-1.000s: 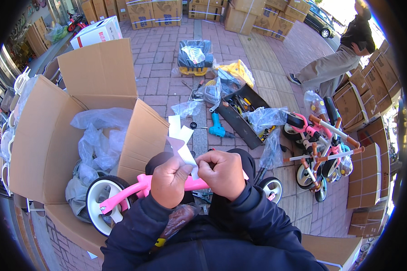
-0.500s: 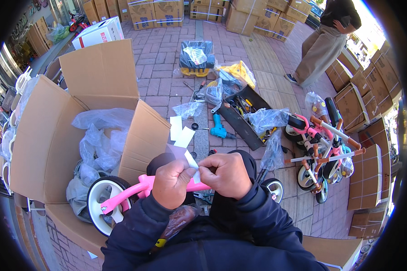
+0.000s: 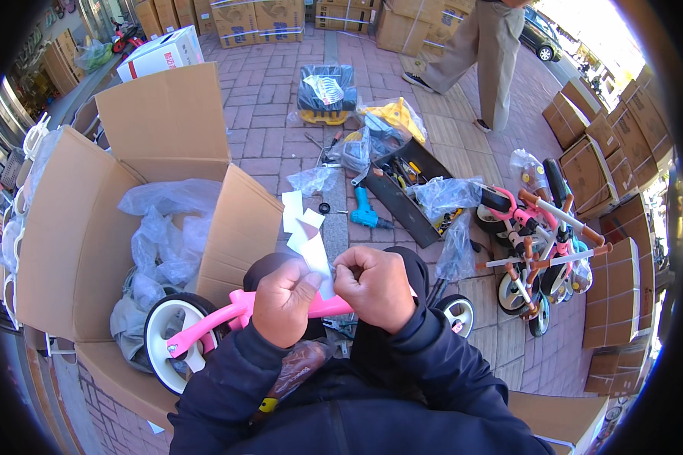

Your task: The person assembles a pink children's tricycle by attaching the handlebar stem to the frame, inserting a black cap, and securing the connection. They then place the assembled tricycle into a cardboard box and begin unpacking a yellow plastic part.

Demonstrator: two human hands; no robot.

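My left hand (image 3: 282,299) pinches a white, folded paper strip (image 3: 311,246) between thumb and fingers. The strip stretches away from me, its far pieces bent at angles. Close to the strip's right edge, my right hand (image 3: 378,288) is closed with thumb and fingertips together; what it holds, if anything, is hidden. Beneath both hands a pink balance-bike frame (image 3: 239,305) lies across my lap. A white wheel with a black tyre (image 3: 157,341) is at its left end, and another white wheel (image 3: 457,309) shows at the right. A plastic-wrapped brown item (image 3: 302,368) rests on my lap.
An open carton (image 3: 68,235) with clear plastic bags stands at left. Ahead lie a teal power drill (image 3: 364,208), an open black toolbox (image 3: 402,189) and a wrapped black-and-yellow item (image 3: 326,91). Small bikes (image 3: 539,258) stand at right before stacked cartons (image 3: 613,296). A person (image 3: 478,57) walks behind.
My hands have drawn slightly apart, and more of the white strip shows, turned flatter between them. The person in the background has gone from standing at right to striding farther left.
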